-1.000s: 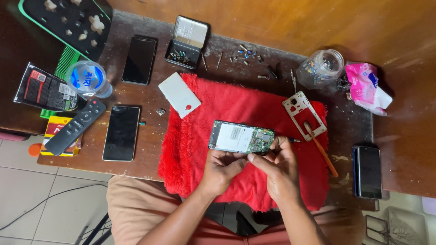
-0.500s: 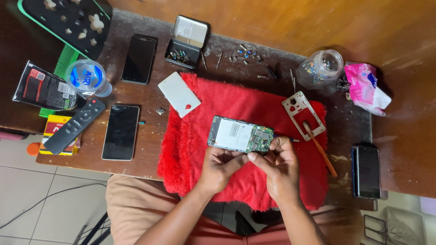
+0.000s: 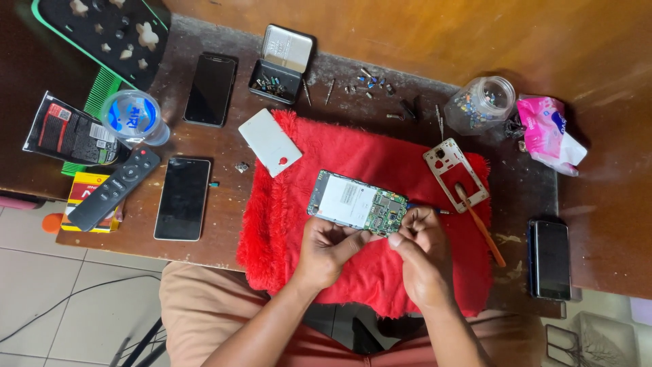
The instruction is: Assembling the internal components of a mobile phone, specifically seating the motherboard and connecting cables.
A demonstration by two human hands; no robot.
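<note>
An opened phone (image 3: 355, 204) with its back off, showing a white battery and a green circuit board, lies tilted over a red fluffy cloth (image 3: 367, 156). My left hand (image 3: 326, 248) grips its lower edge from below. My right hand (image 3: 421, 255) pinches at the circuit-board end, holding a thin tool whose tip (image 3: 443, 212) pokes out to the right. A white back cover (image 3: 270, 142) rests at the cloth's upper left. A grey inner phone frame (image 3: 455, 173) lies at the cloth's right, with an orange-handled tool (image 3: 483, 231) across it.
On the brown table: two dark phones (image 3: 210, 88) (image 3: 183, 198) at left, a third (image 3: 550, 258) at right, a remote (image 3: 115, 187), a sealed water cup (image 3: 132, 117), an open tin of small parts (image 3: 280, 64), a jar of parts (image 3: 481, 104), loose screws, a pink pouch (image 3: 547, 132).
The opened phone has shifted slightly left and tilted a bit more in my hands. My right hand stays at its circuit-board end.
</note>
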